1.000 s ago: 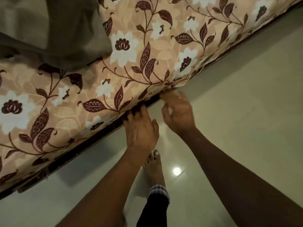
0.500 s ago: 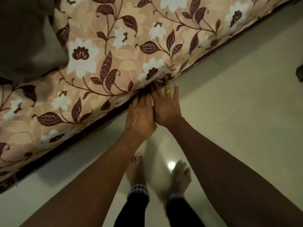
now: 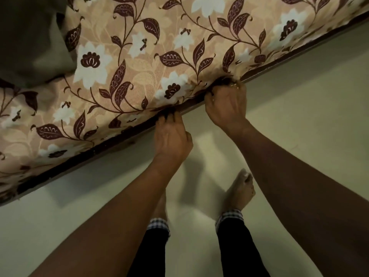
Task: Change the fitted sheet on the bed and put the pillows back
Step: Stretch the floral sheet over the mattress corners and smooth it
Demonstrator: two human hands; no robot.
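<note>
Around: an olive-grey cloth bundle (image 3: 30, 41) lies on the bed at the top left, overlapping the beige fitted sheet printed with white flowers and maroon leaves (image 3: 139, 62).
Sheet: it covers the mattress top and side, and its lower edge meets the dark wooden bed frame strip (image 3: 79, 158), which runs diagonally across the view.
In the way: the left forearm covers most of the bare left foot (image 3: 160, 204). The sheet's fold hides the fingertips of both hands.
Right hand (image 3: 226, 105): fingers curled and clamped on a bunch of fitted sheet at the lower edge, with the cloth puckered above the knuckles.
Left hand (image 3: 171, 136): fingers close together and bent, tips dug in where the sheet meets the frame and thumb out to the side. Whether they pinch the cloth cannot be told.
Change: half a second ago the two hands lay side by side and touching, fingers straight against the edge. Now they are apart, with the right one further right along the frame. The bare right foot (image 3: 240, 190) has also shifted right.
Floor: glossy cream floor (image 3: 309, 92), with soft shadows under the bed edge and arms.
Person: black trouser legs (image 3: 235, 246) ending in checked cuffs (image 3: 229, 216).
</note>
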